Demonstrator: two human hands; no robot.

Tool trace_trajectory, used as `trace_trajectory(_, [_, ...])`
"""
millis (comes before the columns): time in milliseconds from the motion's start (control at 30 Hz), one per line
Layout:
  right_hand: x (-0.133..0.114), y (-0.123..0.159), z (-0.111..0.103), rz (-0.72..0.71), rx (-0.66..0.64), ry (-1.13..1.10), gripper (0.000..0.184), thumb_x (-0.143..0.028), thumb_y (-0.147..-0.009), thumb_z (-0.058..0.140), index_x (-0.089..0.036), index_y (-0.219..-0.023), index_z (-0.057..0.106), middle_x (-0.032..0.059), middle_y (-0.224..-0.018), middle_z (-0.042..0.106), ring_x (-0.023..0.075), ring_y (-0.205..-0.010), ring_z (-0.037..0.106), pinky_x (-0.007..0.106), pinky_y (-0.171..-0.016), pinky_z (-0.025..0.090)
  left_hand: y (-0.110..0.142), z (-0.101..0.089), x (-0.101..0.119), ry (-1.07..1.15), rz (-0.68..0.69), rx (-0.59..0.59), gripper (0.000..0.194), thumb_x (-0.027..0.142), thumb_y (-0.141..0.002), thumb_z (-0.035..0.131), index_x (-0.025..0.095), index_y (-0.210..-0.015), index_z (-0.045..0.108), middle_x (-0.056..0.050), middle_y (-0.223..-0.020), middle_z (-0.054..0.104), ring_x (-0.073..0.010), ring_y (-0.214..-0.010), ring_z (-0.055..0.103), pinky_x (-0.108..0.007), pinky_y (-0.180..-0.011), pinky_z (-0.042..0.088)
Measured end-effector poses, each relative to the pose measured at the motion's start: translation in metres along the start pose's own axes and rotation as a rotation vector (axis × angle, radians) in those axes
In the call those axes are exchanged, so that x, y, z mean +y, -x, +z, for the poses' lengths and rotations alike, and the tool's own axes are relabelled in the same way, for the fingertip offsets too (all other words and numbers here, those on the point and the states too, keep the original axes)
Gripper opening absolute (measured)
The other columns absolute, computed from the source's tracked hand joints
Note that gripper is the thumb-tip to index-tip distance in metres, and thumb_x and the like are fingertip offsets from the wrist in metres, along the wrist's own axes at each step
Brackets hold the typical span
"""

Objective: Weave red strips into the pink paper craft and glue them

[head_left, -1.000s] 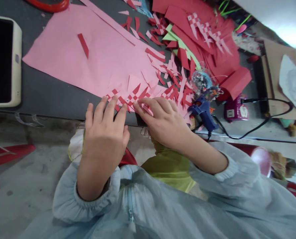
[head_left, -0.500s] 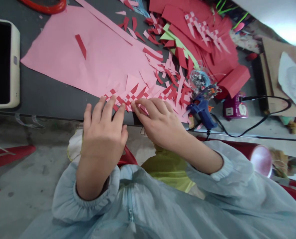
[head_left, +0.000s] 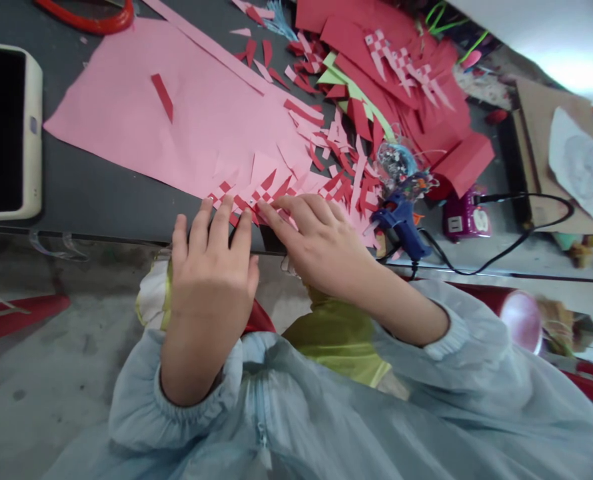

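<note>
My left hand lies palm down at the table's front edge, fingers spread, its fingertips touching the near side of a woven red-and-pink paper piece. My right hand reaches in from the right, palm down, with its index fingertip on a second woven paper piece that has a small dark dot like an eye. The right hand's other fingers are bent over more woven paper, and its thumb is hidden. Both pieces rest on the lower edge of a large pink paper sheet.
Red and pink paper scraps lie right of the sheet. A blue glue gun and a purple socket block with a black cable stand further right. Red paper sheets are behind. A phone and red-handled scissors are at left.
The right index finger has stretched out slightly to the left over the woven piece. The left hand has shifted a little to the right, its fingers still spread. The view has moved slightly.
</note>
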State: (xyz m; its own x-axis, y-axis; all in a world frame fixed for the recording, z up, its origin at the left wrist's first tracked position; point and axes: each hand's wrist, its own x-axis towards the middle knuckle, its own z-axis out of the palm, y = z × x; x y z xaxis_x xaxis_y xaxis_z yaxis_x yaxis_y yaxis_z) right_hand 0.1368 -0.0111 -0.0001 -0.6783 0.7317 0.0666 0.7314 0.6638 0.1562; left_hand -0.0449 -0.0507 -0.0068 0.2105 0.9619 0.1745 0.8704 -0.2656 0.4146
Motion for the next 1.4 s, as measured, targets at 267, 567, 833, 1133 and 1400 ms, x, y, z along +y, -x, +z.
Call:
trace_trajectory(267, [0.004, -0.012, -0.005, 0.02, -0.097, -0.05, 0.054, -0.015, -0.097, 0.04, -0.016, -0.151, 0.045, 0.0178, -0.126, 0.058, 0.0291, -0.115, 0.046, 0.044, -0.092, 0.045, 0.001, 0.003, -0.002, 0.049, -0.008, 0.034, 0.05, 0.021, -0.09, 0.057, 0.021, -0.14, 0.059, -0.015, -0.151, 0.053, -0.0384, -0.142, 0.046, -0.064, -0.12, 0.03])
trace_trajectory(567, [0.007, -0.015, -0.006, 0.022, -0.139, -0.09, 0.062, -0.005, -0.091, 0.039, -0.02, -0.151, 0.045, 0.0173, -0.128, 0.055, 0.0288, -0.116, 0.044, 0.046, -0.094, 0.045, 0.0, 0.001, -0.002, 0.03, -0.015, -0.005, 0.049, 0.021, -0.09, 0.056, 0.017, -0.138, 0.06, -0.017, -0.151, 0.053, -0.0387, -0.143, 0.045, -0.063, -0.12, 0.03])
trace_trajectory(833, [0.018, -0.016, -0.001, 0.024, -0.053, -0.089, 0.054, -0.007, -0.093, 0.035, -0.017, -0.145, 0.05, 0.0171, -0.12, 0.056, 0.0273, -0.108, 0.046, 0.045, -0.092, 0.043, 0.0, 0.0, -0.002, 0.051, -0.017, -0.004, 0.048, 0.02, -0.09, 0.056, 0.019, -0.138, 0.059, -0.017, -0.151, 0.053, -0.0388, -0.143, 0.045, -0.064, -0.119, 0.03])
trace_trajectory(1133, [0.01, -0.016, -0.008, -0.014, -0.126, 0.038, 0.051, -0.012, -0.096, 0.04, -0.012, -0.147, 0.045, 0.0189, -0.123, 0.059, 0.0289, -0.112, 0.046, 0.043, -0.09, 0.041, -0.001, 0.0, -0.003, 0.016, -0.003, -0.002, 0.048, 0.021, -0.091, 0.055, 0.021, -0.139, 0.059, -0.015, -0.15, 0.054, -0.0378, -0.14, 0.047, -0.063, -0.118, 0.032])
trace_trajectory(1400, [0.008, -0.008, -0.007, -0.006, -0.088, 0.087, 0.047, -0.015, -0.099, 0.039, -0.011, -0.144, 0.051, 0.0176, -0.118, 0.061, 0.0282, -0.109, 0.048, 0.041, -0.088, 0.04, -0.003, -0.001, -0.006, 0.006, 0.009, -0.023, 0.048, 0.022, -0.091, 0.054, 0.022, -0.138, 0.06, -0.016, -0.15, 0.054, -0.0385, -0.14, 0.047, -0.064, -0.115, 0.034])
